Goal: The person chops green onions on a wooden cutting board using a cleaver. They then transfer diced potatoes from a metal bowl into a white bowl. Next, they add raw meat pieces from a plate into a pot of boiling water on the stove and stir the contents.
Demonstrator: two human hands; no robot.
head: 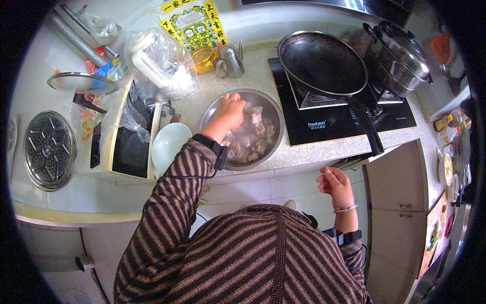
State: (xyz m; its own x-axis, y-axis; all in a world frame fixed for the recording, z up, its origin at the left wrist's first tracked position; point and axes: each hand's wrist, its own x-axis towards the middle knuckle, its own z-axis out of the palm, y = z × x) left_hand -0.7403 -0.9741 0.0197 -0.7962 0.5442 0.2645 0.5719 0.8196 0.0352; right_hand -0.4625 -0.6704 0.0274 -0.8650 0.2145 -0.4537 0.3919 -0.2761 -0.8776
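Note:
A wide stainless steel basin [279, 131] stands on the speckled counter [303, 150], with pieces of pale, cooked-looking meat [258, 119] in cloudy liquid. Over the basin's upper left part is my left hand [229, 111], its fingers bent near the far rim; whether they hold anything is hidden. My right hand [336, 184] hangs in front of the counter's edge, below the cooktop, fingers loosely curled; whether something small is between them is unclear. A white bowl [171, 144] sits just left of the basin, beside my left forearm.
A black wok [322, 62] rests on the gas cooktop [311, 131], its handle reaching past the front edge. Behind it at right stands a lidded steel pot [398, 59]. A metal oil pot [231, 62] and a plastic bag [159, 64] are behind the basin. An open cabinet door [395, 174] is at right.

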